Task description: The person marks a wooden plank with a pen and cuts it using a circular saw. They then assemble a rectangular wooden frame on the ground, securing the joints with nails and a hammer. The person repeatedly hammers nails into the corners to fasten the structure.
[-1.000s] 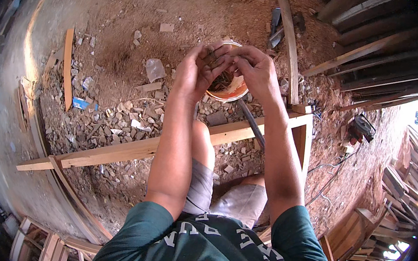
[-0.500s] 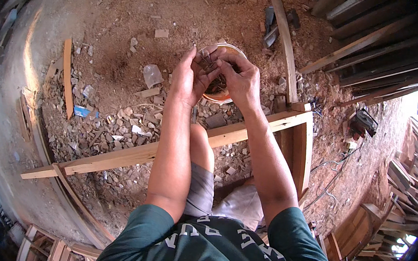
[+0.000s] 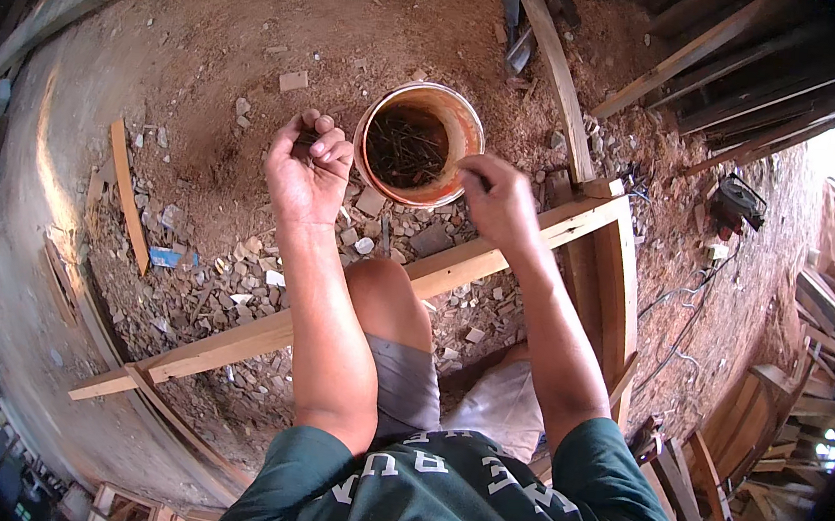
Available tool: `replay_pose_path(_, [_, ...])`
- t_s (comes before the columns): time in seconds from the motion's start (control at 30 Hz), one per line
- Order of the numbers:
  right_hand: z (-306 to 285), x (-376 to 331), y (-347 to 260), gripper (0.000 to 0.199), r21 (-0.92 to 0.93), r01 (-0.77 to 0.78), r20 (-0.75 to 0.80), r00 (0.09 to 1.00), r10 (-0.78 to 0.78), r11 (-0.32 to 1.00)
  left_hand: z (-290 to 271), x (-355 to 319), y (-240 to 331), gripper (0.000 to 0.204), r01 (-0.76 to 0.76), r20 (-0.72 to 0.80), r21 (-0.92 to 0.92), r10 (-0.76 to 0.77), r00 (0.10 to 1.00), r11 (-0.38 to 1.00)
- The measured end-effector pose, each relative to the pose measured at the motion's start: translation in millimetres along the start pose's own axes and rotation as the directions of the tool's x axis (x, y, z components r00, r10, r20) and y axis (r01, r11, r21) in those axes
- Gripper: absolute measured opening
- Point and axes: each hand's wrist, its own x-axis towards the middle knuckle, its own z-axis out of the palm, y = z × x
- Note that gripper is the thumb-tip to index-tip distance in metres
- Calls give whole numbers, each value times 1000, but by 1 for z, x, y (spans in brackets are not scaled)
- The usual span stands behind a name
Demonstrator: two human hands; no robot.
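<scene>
A round bucket point(image 3: 468, 125) with an orange-stained inner wall stands on the ground in front of me. Many thin, dark, rusty-looking nails point(image 3: 408, 149) lie in its bottom. To the left of the bucket, my left hand point(image 3: 309, 172) is held palm up, its fingers curled inward. What lies in that palm is too small and shadowed to make out. My right hand point(image 3: 503, 204) is closed just off the bucket's right rim, fingers bent. Whether it pinches anything is hidden.
A long wooden beam point(image 3: 218, 350) crosses in front of my knee and joins a wooden frame point(image 3: 616, 290) on the right. Rubble point(image 3: 204, 280) covers the ground nearby. A dark power tool point(image 3: 738, 203) with a cord lies farther right.
My hands, together over the bucket before, have separated: the left moved left and nearer, the right moved nearer and slightly right. The bucket's inside now shows.
</scene>
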Motion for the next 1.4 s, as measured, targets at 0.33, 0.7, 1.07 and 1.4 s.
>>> replay_pose_path(0.33, [87, 105, 26, 24, -689, 108, 380, 895, 231, 717, 10, -4, 2, 30, -5, -62, -27, 3, 998, 1000])
replay_pose_path(0.7, [134, 153, 78, 29, -786, 197, 263, 964, 28, 586, 9, -4, 3, 21, 17, -113, -7, -18, 993, 1000])
replay_pose_path(1.07, [146, 163, 98, 28, -633, 195, 242, 969, -47, 749, 3, 1, 8, 19, -7, -119, -7, 6, 993, 1000])
replay_pose_path(1.4, [136, 162, 71, 37, -655, 143, 333, 936, 114, 742, 0, 1, 7, 22, -30, -165, 47, 37, 986, 998])
